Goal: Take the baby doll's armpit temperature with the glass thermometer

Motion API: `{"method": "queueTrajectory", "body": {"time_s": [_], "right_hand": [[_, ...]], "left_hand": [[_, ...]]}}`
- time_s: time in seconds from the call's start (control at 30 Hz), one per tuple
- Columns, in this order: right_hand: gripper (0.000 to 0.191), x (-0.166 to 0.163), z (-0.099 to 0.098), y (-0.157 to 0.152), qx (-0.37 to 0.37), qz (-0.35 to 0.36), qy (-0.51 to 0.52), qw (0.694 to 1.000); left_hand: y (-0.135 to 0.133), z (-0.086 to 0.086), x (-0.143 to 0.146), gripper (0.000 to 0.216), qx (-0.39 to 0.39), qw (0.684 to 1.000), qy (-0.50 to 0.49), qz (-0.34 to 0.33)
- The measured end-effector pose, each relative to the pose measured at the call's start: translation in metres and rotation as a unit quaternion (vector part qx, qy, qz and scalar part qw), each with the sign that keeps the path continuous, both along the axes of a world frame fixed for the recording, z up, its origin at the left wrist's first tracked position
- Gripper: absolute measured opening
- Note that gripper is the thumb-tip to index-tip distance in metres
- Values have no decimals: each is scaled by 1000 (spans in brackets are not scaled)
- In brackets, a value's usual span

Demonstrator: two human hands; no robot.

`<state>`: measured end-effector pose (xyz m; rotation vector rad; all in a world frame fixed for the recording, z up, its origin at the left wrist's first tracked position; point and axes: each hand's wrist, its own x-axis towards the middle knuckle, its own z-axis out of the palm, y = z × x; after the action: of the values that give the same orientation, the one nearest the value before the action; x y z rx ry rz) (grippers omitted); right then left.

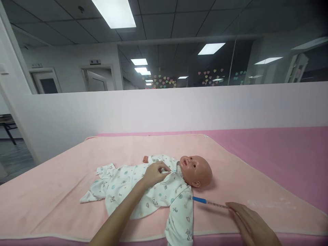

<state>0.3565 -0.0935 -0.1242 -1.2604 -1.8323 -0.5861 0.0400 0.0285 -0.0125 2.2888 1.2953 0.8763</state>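
Note:
A baby doll [197, 169] in a white printed romper [143, 191] lies on its back on a light pink blanket [64, 191], head to the right. My left hand [155, 172] rests on the doll's chest, fingers curled and pinching the romper's cloth near the collar. My right hand [249, 220] lies flat on the blanket at the lower right, fingers stretched out, fingertips touching the end of a thin thermometer [208, 202] with a blue tip. The thermometer's blue end lies beside the doll's near sleeve, below its head.
The blanket covers a darker pink mattress [282, 153] that runs to the right. A low white partition wall [164, 106] stands behind it, with glass and an office room beyond. An open floor area lies at the far left [12, 157].

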Motion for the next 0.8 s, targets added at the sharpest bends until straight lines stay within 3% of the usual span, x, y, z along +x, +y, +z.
{"method": "queueTrajectory", "body": {"time_s": [0.17, 0.37, 0.47, 0.6, 0.8], "right_hand": [[27, -36, 50, 3, 8, 12, 59, 998], [25, -95, 113, 44, -45, -8, 56, 997], [21, -125, 128, 69, -44, -13, 18, 999], [27, -157, 142, 92, -67, -35, -30, 997], [20, -189, 159, 122, -226, -79, -52, 969]], "left_hand": [[32, 15, -8, 29, -82, 992, 84, 49], [66, 42, -20, 24, -5, 977, 159, 139], [69, 51, -16, 18, 75, 962, 199, 172], [63, 63, -12, 20, 141, 948, 250, 141], [49, 73, -13, 27, 192, 934, 287, 95]]}}
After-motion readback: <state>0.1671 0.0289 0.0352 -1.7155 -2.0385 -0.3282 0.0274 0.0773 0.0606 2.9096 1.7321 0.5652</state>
